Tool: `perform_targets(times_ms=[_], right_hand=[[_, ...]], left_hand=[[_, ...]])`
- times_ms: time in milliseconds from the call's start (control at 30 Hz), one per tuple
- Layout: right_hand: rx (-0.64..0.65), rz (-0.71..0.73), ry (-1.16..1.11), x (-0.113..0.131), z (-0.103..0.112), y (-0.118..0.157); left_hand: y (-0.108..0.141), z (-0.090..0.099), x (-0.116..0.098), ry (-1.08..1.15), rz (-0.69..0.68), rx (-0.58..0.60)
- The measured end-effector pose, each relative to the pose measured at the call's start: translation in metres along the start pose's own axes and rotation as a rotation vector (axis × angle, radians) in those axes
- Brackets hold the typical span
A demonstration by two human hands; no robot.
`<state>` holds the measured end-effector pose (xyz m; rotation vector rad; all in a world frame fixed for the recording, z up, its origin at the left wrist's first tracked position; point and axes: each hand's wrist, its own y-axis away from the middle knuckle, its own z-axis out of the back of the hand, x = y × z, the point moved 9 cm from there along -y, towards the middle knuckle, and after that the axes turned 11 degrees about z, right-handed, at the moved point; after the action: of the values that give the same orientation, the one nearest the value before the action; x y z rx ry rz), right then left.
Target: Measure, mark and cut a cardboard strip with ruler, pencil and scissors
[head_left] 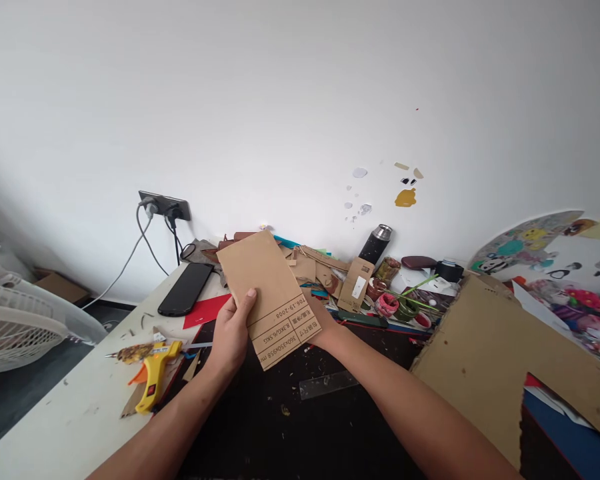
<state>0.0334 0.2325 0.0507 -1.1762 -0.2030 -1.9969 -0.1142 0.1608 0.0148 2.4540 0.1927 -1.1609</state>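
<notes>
A rectangular piece of brown cardboard (265, 273) is held up, tilted, above the dark work mat. Printed lines and upside-down writing run across its lower part. My left hand (234, 333) grips its left edge, thumb lying on the front face. At the right edge, my right hand (325, 327) reaches behind the cardboard and holds it from the back; its fingers are hidden there. Below the cardboard, a clear ruler (327, 385) lies on the black mat (290, 440) among small scraps.
To the left are a yellow glue gun (155, 373), a black phone (186, 289) and a white fan (25, 327). Cardboard scraps, paint jars (387, 305) and a black flask (377, 243) crowd the back. A large cut cardboard sheet (480, 360) stands at right.
</notes>
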Motion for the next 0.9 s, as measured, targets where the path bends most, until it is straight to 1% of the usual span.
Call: perform_targets(times_ms=[100, 167, 200, 233, 333, 433, 533, 633, 700, 833, 900], right_hand=[[-0.028, -0.016, -0.001, 0.000, 0.009, 0.014], [-0.052, -0.019, -0.044, 0.002, 0.010, 0.025], [-0.068, -0.023, -0.085, 0.002, 0.009, 0.031], [-0.120, -0.047, -0.211, 0.000, 0.009, 0.038], [-0.186, -0.146, -0.500, -0.008, -0.006, 0.059], [-0.174, -0.255, -0.689, -0.014, -0.028, 0.076], [-0.200, -0.232, -0.787, -0.009, -0.033, 0.084], [-0.256, -0.182, -0.866, -0.008, -0.030, 0.088], [-0.230, -0.175, -0.905, -0.010, -0.034, 0.089], [-0.101, -0.211, -1.010, -0.017, -0.054, 0.093], [-0.114, -0.204, -0.996, -0.019, -0.054, 0.095]], left_hand=[[-0.001, 0.002, 0.000, 0.016, 0.010, 0.003], [-0.002, 0.003, 0.000, 0.027, 0.021, -0.003], [-0.003, 0.003, 0.000, 0.032, 0.029, -0.007], [-0.004, 0.003, 0.001, 0.037, 0.042, -0.009], [-0.005, -0.002, 0.007, 0.035, 0.121, 0.019], [-0.001, -0.010, 0.017, 0.008, 0.233, 0.076], [0.006, -0.017, 0.024, -0.024, 0.298, 0.113], [0.014, -0.020, 0.027, -0.051, 0.306, 0.123], [0.019, -0.020, 0.031, -0.075, 0.314, 0.125], [0.027, -0.019, 0.041, -0.134, 0.356, 0.119], [0.026, -0.016, 0.041, -0.145, 0.340, 0.093]])
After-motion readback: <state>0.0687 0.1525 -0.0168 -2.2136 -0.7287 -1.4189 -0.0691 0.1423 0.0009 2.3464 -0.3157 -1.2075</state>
